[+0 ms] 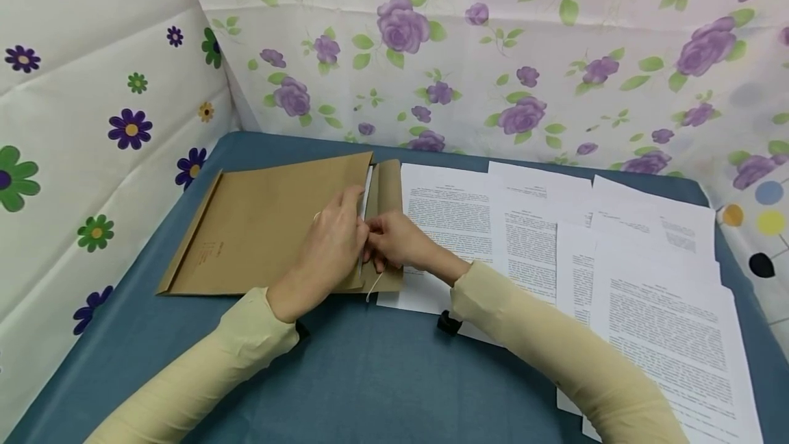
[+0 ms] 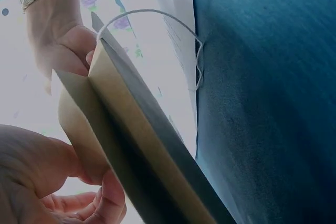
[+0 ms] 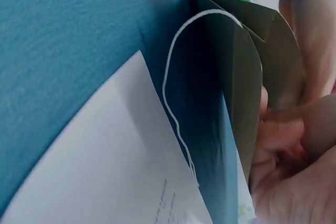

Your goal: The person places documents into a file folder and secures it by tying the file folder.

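A brown paper envelope (image 1: 271,218) lies on the left part of the table, its flap (image 1: 390,187) folded out on the right. At the mouth, my left hand (image 1: 329,235) pinches the front panel's edge between thumb and fingers; the left wrist view shows this hand (image 2: 68,187) close up. My right hand (image 1: 401,242) holds the flap side, and in the right wrist view its fingers (image 3: 281,132) curl over the flap's edge. From that flap hangs a loose white string (image 3: 168,72). A white sheet edge (image 1: 368,180) shows inside the mouth.
Several printed sheets (image 1: 666,334) overlap across the right side, some under my right forearm. A small black object (image 1: 448,323) shows beneath the right sleeve. The table has a blue cloth (image 1: 370,375); flowered curtains (image 1: 431,74) stand behind and at the left.
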Available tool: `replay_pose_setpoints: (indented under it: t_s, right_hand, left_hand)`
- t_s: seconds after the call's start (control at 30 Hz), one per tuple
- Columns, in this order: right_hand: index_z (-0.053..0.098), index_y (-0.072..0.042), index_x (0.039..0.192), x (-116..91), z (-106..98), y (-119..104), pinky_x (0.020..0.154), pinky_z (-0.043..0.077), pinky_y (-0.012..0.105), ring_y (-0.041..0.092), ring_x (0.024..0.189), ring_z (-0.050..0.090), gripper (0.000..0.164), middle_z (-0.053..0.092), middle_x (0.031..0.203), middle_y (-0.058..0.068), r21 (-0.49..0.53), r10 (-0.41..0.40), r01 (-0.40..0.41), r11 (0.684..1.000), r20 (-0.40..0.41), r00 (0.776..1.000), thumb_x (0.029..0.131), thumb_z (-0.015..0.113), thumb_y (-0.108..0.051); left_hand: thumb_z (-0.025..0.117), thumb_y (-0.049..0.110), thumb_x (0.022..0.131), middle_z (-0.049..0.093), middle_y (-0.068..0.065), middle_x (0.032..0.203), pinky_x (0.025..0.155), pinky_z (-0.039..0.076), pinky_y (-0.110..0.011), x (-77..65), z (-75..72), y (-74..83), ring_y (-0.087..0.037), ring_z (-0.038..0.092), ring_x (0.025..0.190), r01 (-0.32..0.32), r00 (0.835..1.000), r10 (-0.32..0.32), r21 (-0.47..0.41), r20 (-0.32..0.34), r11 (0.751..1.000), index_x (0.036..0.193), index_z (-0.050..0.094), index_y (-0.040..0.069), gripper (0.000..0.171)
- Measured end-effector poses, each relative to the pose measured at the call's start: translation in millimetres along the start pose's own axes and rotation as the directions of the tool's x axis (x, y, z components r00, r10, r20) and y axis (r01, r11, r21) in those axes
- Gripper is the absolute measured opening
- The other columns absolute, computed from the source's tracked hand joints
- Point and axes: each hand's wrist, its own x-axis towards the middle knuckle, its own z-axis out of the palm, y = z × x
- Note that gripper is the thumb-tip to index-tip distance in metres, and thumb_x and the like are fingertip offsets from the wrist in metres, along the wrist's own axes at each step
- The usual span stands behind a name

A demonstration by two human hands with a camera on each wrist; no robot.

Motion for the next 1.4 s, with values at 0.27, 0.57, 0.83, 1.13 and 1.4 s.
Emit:
replay_pose_setpoints:
  t_s: [0.27,0.57,0.83,1.13,1.4]
  right_hand:
    - [0.072,-0.003,0.084,-7.4,0.4,-4.8,0.047,0.047,0.025,0.014,0.048,0.058,0.028,0.068,0.068,0.002,-0.232,-0.048,0.048,0.972,0.008,0.999,0.105,0.054,-0.008]
    - [0.073,-0.008,0.082,-31.6,-4.0,-8.2,0.055,0.047,0.024,0.009,0.055,0.058,0.027,0.064,0.065,-0.002,-0.326,-0.111,0.140,0.935,0.106,0.988,0.105,0.060,-0.014]
    - [0.075,-0.009,0.087,-56.8,-11.0,-9.1,0.052,0.047,0.026,0.011,0.053,0.057,0.024,0.067,0.069,-0.004,-0.323,-0.081,0.121,0.939,0.136,0.987,0.105,0.060,-0.016]
    - [0.076,-0.007,0.100,-68.8,-22.5,-2.0,0.054,0.048,0.028,0.014,0.054,0.060,0.019,0.073,0.082,0.004,-0.331,-0.017,0.053,0.942,0.111,0.994,0.105,0.061,-0.016]
    - [0.074,0.000,0.111,-71.1,-26.3,4.8,0.052,0.041,0.027,0.024,0.059,0.064,0.024,0.073,0.082,0.009,-0.252,-0.018,0.045,0.967,0.111,0.994,0.106,0.057,-0.016]
  left_hand:
    - [0.061,-0.009,0.088,0.063,-0.027,0.107,0.060,0.058,-0.047,1.5,1.0,-0.4,-0.036,0.067,0.074,0.005,1.000,-0.005,0.012,0.003,1.000,0.131,0.053,-0.007,0.044]
    - [0.061,-0.009,0.088,0.063,-0.028,0.109,0.064,0.058,-0.049,5.2,-0.8,-2.1,-0.040,0.068,0.081,0.014,1.000,-0.014,0.013,-0.025,1.000,0.131,0.055,-0.008,0.043]
    - [0.064,-0.009,0.088,0.065,-0.027,0.111,0.070,0.059,-0.050,8.3,-4.8,-3.3,-0.041,0.069,0.089,0.079,0.996,-0.079,-0.004,-0.029,0.997,0.132,0.056,-0.006,0.044]
    - [0.064,-0.010,0.088,0.065,-0.029,0.114,0.071,0.059,-0.049,8.9,-9.5,-3.7,-0.041,0.070,0.093,0.088,0.995,-0.088,-0.010,-0.040,0.996,0.131,0.057,-0.007,0.044]
    - [0.062,-0.010,0.088,0.065,-0.028,0.109,0.068,0.058,-0.048,7.5,-12.6,-5.0,-0.038,0.068,0.083,0.058,0.996,-0.059,-0.019,-0.062,0.998,0.130,0.056,-0.008,0.042]
